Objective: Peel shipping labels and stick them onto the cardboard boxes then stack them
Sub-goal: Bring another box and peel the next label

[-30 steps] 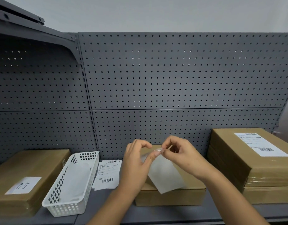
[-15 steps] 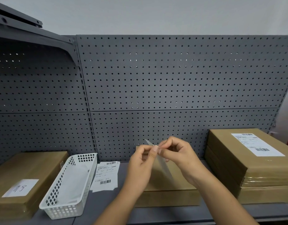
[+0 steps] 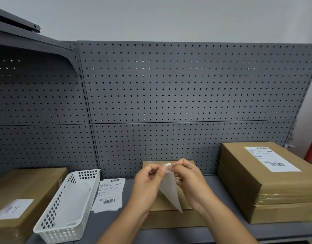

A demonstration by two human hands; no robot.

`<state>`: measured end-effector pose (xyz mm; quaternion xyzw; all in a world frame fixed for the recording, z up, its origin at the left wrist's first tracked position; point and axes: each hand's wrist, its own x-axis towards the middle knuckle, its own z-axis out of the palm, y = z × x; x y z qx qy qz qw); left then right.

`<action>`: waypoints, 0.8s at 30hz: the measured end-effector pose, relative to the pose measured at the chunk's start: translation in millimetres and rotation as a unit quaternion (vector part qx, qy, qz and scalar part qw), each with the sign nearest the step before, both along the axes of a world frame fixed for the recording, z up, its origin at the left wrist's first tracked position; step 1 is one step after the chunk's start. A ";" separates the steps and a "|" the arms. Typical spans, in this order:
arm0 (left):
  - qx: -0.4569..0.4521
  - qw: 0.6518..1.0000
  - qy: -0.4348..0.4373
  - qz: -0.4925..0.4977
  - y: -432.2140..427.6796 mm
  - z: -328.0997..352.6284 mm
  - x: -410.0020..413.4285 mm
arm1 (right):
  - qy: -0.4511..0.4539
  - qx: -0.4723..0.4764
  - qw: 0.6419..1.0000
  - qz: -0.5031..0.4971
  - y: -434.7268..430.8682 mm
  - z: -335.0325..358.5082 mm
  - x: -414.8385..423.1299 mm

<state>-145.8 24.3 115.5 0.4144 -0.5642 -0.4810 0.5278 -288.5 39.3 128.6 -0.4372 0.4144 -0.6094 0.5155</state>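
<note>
Label sheet: I held the label sheet point(image 3: 169, 188) in the air between both hands. It was pale and half see-through, and hung down to a pointed corner above the middle box.
Left hand: my left hand point(image 3: 148, 184) pinched the sheet's top corner with thumb and forefinger.
Right hand: my right hand point(image 3: 191, 180), fingers curled, pinched the same corner from the other side, where a small white tab showed.
Middle box: the plain cardboard box point(image 3: 173, 220) lay flat on the shelf point(image 3: 222, 233), partly hidden by my wrists and the sheet.
Right side: two stacked boxes point(image 3: 275, 194) stood there, the top one bearing a stuck shipping label point(image 3: 271, 158).
Left side: loose printed labels point(image 3: 109, 194) lay just beside a white plastic basket point(image 3: 67, 205). Further left was a box with a handwritten slip point(image 3: 28, 184).
Behind: grey pegboard point(image 3: 187, 85).
</note>
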 end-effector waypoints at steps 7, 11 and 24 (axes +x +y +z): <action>0.028 0.999 0.014 0.008 -4.8 -8.6 0.0 | -0.008 0.012 0.999 -0.034 -6.2 -5.0 3.6; 0.035 0.999 0.015 0.007 -7.3 -8.2 0.9 | 0.007 0.016 0.999 -0.044 -8.0 -4.7 5.5; 0.046 0.998 0.042 0.015 -10.2 -2.7 5.4 | 0.025 0.015 0.998 -0.063 -11.2 -4.8 5.6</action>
